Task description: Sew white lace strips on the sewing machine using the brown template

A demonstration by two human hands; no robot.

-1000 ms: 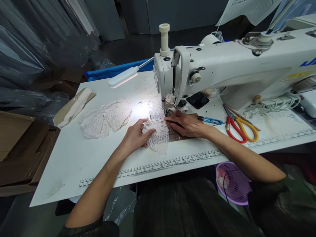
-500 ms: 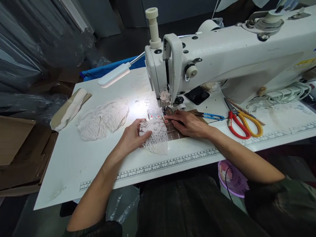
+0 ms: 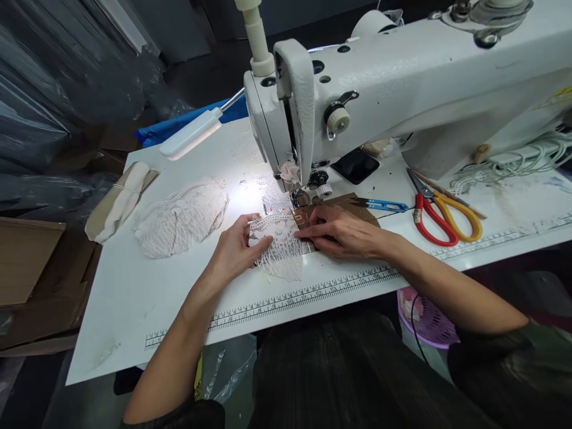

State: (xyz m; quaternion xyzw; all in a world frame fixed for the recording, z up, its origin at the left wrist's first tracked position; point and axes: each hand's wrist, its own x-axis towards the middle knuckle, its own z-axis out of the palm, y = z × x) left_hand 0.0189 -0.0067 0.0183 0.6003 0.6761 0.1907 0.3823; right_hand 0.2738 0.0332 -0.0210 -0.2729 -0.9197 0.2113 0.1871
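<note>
A white lace piece with a fringed lower edge [image 3: 279,250] lies under the needle area of the white sewing machine [image 3: 298,125]. My left hand [image 3: 235,244] grips its left side, thumb on top and the other fingers partly hidden at the edge. My right hand [image 3: 346,232] lies palm down over a brown flat sheet [image 3: 357,208], one finger stretched out to the lace's right edge; its other fingers are bent and partly hidden. A clear strip with red marks [image 3: 277,208] sits by the presser foot.
Left of my hands lies a pile of similar lace [image 3: 183,217], beside a tied cloth bundle [image 3: 123,199]. Blue thread snips [image 3: 386,205] and red-and-yellow scissors [image 3: 440,214] lie right. A lamp [image 3: 192,134] lights the white table [image 3: 134,298], with a ruler tape [image 3: 290,302] along its front.
My right hand's outstretched finger has drawn back from near the presser foot, down towards me along the lace's right edge. My left hand keeps its grip. The camera view has shifted slightly.
</note>
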